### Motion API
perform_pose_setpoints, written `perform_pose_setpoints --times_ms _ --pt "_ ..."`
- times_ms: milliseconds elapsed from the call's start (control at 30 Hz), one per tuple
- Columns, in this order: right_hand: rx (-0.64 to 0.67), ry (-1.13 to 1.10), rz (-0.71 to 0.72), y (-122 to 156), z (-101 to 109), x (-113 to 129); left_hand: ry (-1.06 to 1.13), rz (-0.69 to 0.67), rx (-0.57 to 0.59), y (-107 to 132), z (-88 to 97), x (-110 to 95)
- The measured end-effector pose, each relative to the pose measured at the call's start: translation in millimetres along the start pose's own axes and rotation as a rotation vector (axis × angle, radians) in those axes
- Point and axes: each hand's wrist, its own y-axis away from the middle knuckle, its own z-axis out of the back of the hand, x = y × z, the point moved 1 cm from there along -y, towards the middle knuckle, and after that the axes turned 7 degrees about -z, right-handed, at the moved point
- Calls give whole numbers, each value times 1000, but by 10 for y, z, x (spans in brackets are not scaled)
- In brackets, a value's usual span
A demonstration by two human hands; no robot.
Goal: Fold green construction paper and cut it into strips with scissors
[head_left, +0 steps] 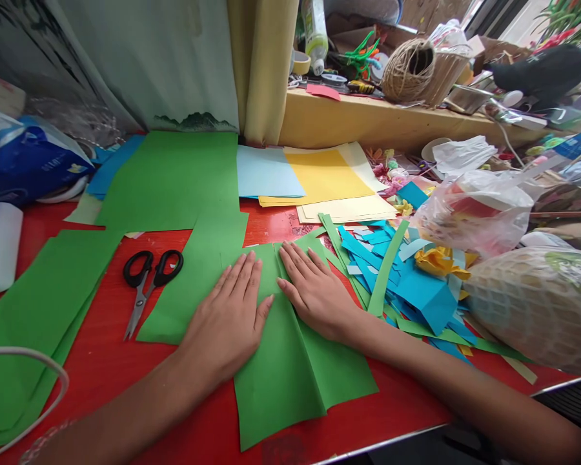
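Observation:
My left hand (230, 316) lies flat, fingers stretched out, on a sheet of green paper (290, 368) on the red table (106, 361). My right hand (310, 287) lies flat beside it on the same sheet, fingers together and pointing away from me. The thumbs nearly meet over a crease in the paper. Neither hand holds anything. Black-handled scissors (145, 284) lie shut on the table to the left of my left hand.
More green sheets (39, 310) lie left and behind. Light blue (266, 171) and yellow paper (326, 177) lie at the back. A heap of blue and green scraps (401, 278) and plastic bags (479, 206) crowd the right. A twine ball (407, 68) sits on the ledge.

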Motion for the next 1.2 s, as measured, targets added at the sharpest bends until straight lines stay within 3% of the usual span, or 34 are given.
perform_pose_setpoints --times_ms 133,300,533,900,1200 --pt "10 -51 5 -11 7 -23 37 -25 -1 -7 42 15" --pt "-26 -167 -59 -26 80 -70 39 -158 -16 -19 109 22" --pt "-20 -2 33 19 -3 -39 -31 -204 45 -2 30 63" --pt "-15 25 3 30 -3 -12 -28 -162 9 -4 14 -23" --pt "-13 47 -2 28 5 6 -52 -108 51 -4 29 -81"
